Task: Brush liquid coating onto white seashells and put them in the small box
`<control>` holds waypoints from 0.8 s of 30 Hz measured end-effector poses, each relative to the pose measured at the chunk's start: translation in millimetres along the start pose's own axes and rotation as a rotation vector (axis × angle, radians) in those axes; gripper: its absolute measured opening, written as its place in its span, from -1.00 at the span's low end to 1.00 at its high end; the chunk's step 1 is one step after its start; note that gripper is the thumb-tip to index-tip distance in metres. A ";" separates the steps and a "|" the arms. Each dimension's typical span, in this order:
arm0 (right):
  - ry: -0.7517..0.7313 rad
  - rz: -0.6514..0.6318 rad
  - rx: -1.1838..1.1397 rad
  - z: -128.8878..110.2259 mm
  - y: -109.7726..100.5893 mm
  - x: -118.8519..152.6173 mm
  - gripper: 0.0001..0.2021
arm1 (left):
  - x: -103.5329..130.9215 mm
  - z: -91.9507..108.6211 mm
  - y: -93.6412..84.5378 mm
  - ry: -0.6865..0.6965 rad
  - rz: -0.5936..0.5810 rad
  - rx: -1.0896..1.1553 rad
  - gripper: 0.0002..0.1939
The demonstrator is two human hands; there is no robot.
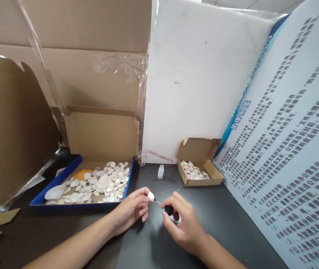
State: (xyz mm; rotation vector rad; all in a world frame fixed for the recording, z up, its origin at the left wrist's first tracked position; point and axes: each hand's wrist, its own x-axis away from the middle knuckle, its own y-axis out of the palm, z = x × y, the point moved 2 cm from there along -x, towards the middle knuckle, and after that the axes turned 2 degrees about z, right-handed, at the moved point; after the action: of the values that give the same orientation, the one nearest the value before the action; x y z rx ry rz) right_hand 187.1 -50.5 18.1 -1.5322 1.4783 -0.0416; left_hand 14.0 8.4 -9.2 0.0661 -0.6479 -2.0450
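Between thumb and fingertips, my left hand [134, 207] pinches a small white seashell [150, 196]. My right hand [183, 224] is closed around the black cap of a brush applicator [168, 210]. Its thin stem points left, and the dark tip is at the shell; whether it touches cannot be made out. Beyond both hands, a small whitish bottle [160, 172] stands upright on the dark table, with no cap on its neck.
At the left, an open blue-sided box [79, 161] holds many shells and something orange [83, 174]. A smaller open cardboard box [217, 178] with shells stands at the back right. Cardboard [97, 30], a white panel [187, 82] and a printed board [288, 123] enclose the dark table [218, 216].
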 end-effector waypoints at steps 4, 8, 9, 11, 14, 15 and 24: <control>-0.015 -0.001 -0.002 -0.5 -1.0 0.5 -0.91 | 2.9 -1.2 4.3 0.012 0.010 -0.042 -0.87; 0.015 0.032 -0.062 2.5 -4.0 -0.4 -0.93 | 19.0 12.5 15.0 0.025 0.000 -0.301 -0.92; 0.017 0.038 -0.079 3.2 -4.4 -0.8 -0.93 | 24.2 20.3 16.9 0.051 -0.007 -0.415 -0.93; 0.029 0.034 -0.102 4.8 -4.0 -1.4 -0.94 | 32.9 40.2 17.0 0.133 -0.007 -0.663 -0.91; 0.056 -0.001 -0.120 6.7 -0.8 -0.8 -0.94 | 37.8 75.5 3.6 0.325 0.112 -1.090 -0.90; 0.063 -0.015 -0.125 7.3 0.4 -0.2 -0.94 | 37.1 86.0 -4.2 0.352 0.155 -1.245 -0.93; 0.097 -0.090 -0.107 10.3 6.1 3.0 -0.90 | 25.8 128.9 -93.1 0.068 0.337 -1.671 -0.89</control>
State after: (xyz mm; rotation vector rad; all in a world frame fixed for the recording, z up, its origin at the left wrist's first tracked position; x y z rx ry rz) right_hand 189.6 -45.5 7.0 -1.7036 1.5071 -0.0918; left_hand -111.6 78.9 63.0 -0.8554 1.1129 -1.6559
